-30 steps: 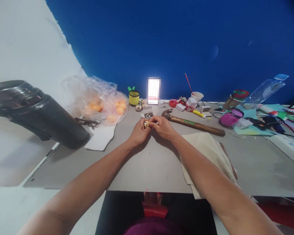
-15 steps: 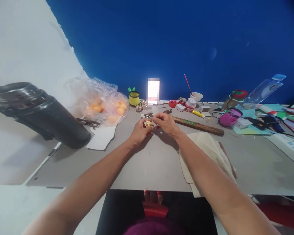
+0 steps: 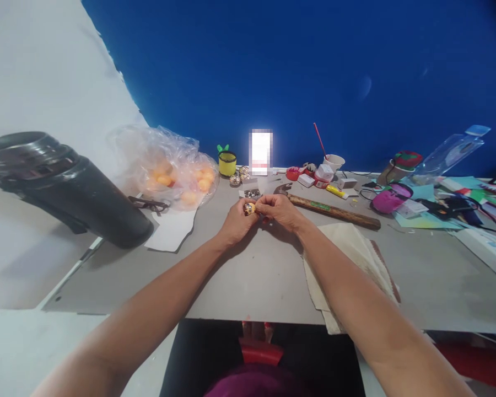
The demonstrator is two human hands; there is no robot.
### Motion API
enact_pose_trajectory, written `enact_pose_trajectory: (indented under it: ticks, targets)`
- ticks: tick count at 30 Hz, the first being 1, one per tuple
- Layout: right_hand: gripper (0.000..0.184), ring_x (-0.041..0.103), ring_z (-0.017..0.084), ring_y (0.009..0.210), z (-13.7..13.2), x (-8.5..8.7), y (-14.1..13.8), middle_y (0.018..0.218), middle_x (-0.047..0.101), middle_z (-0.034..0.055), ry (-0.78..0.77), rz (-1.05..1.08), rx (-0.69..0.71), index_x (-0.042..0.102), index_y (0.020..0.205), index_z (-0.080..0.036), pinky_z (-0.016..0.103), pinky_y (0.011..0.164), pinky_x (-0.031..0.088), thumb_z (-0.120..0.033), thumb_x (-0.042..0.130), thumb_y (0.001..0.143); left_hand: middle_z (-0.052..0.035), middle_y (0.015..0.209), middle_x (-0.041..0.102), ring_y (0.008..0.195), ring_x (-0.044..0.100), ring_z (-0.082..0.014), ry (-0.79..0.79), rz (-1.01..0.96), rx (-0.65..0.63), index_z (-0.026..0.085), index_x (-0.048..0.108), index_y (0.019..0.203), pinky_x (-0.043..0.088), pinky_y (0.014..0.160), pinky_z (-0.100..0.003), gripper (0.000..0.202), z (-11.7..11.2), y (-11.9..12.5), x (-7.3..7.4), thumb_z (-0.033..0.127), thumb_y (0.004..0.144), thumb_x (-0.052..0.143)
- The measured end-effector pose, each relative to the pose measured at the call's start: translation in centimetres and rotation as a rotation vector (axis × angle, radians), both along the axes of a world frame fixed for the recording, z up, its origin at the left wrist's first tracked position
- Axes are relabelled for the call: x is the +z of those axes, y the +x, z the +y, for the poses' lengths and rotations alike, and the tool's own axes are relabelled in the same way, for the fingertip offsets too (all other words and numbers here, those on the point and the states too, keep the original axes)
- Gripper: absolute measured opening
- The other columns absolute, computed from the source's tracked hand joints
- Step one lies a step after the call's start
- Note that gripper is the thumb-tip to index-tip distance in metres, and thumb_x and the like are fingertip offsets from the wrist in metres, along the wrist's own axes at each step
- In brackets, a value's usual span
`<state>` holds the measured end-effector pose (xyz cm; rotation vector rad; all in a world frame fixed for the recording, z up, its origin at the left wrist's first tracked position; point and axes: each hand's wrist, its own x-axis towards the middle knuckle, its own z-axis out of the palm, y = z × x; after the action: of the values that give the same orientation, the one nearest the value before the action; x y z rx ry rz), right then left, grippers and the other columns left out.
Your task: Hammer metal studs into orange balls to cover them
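Observation:
My left hand (image 3: 237, 223) is closed round a small orange ball (image 3: 249, 209) covered in part with shiny metallic studs. From the other side, my right hand (image 3: 279, 213) pinches its thumb and fingers against the ball's right edge. Anything between those fingertips is too small to make out. Just beyond the hands lies a small open box (image 3: 253, 193) with shiny little pieces in it. Two shiny studded balls (image 3: 235, 180) rest farther back, by a yellow pot-shaped holder (image 3: 227, 164).
A claw hammer (image 3: 334, 213) lies right of my hands, with a cream cloth (image 3: 339, 253) nearer me. Leftward are a clear bag of orange balls (image 3: 182, 182), glasses (image 3: 151, 204) and a large dark flask (image 3: 74, 193). A lit phone (image 3: 260, 151) stands against the wall.
My right hand has come down and left, so its pinched fingers now meet the ball. The left hand keeps its hold. The view has shifted slightly.

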<state>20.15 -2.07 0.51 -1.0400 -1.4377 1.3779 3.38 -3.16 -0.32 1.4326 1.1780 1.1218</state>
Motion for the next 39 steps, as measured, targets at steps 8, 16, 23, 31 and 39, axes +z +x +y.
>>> enact_pose_trajectory:
  ticks: [8, 16, 23, 31, 39]
  targets:
    - [0.022, 0.052, 0.011, 0.059, 0.1, -0.3, -0.5, 0.066, 0.061, -0.0013, 0.109, -0.147, -0.051, 0.067, 0.072, -0.018, 0.023, 0.054, 0.044, -0.039, 0.074, 0.073, -0.0034, 0.092, 0.069, 0.083, 0.062, -0.0203, 0.118, 0.221, -0.001, 0.018, 0.064, 0.100, 0.047, 0.076, -0.033, 0.023, -0.5, -0.1, 0.1, 0.021, 0.077, 0.065]
    - [0.016, 0.057, 0.015, 0.070, -0.3, -0.3, -1.8, 0.072, 0.063, -0.0012, 0.302, -0.309, -0.128, 0.061, 0.073, -0.020, 0.029, 0.070, 0.046, -0.034, 0.062, 0.081, -0.0057, 0.101, 0.070, 0.091, 0.063, -0.0221, 0.183, 0.284, 0.063, 0.018, 0.059, 0.104, 0.049, 0.086, -0.036, 0.022, -0.5, -0.1, -0.4, 0.018, 0.082, 0.058]
    - [0.011, 0.058, 0.018, 0.082, 0.0, -1.1, -2.3, 0.084, 0.066, 0.0010, 0.486, -0.480, -0.249, 0.059, 0.078, -0.022, 0.032, 0.082, 0.044, -0.027, 0.058, 0.088, -0.0056, 0.096, 0.070, 0.087, 0.062, -0.0217, 0.134, 0.210, 0.104, 0.018, 0.061, 0.100, 0.049, 0.082, -0.036, 0.020, -0.1, 0.1, -0.5, 0.023, 0.080, 0.063]
    - [0.011, 0.059, 0.018, 0.083, -0.3, -0.5, -3.1, 0.081, 0.065, -0.0002, 0.412, -0.387, -0.269, 0.058, 0.077, -0.022, 0.033, 0.082, 0.046, -0.028, 0.059, 0.085, -0.0053, 0.100, 0.068, 0.088, 0.061, -0.0203, 0.169, 0.145, 0.202, 0.018, 0.058, 0.103, 0.049, 0.080, -0.034, 0.023, -0.8, 0.7, -0.6, 0.024, 0.081, 0.063]
    - [0.011, 0.059, 0.014, 0.071, -0.7, 0.0, -3.0, 0.078, 0.065, -0.0010, 0.148, -0.186, -0.211, 0.063, 0.079, -0.020, 0.026, 0.060, 0.052, -0.032, 0.063, 0.080, -0.0036, 0.095, 0.068, 0.084, 0.060, -0.0187, 0.135, 0.119, 0.175, 0.018, 0.060, 0.102, 0.049, 0.076, -0.032, 0.024, -0.5, 0.7, -0.8, 0.025, 0.080, 0.067]
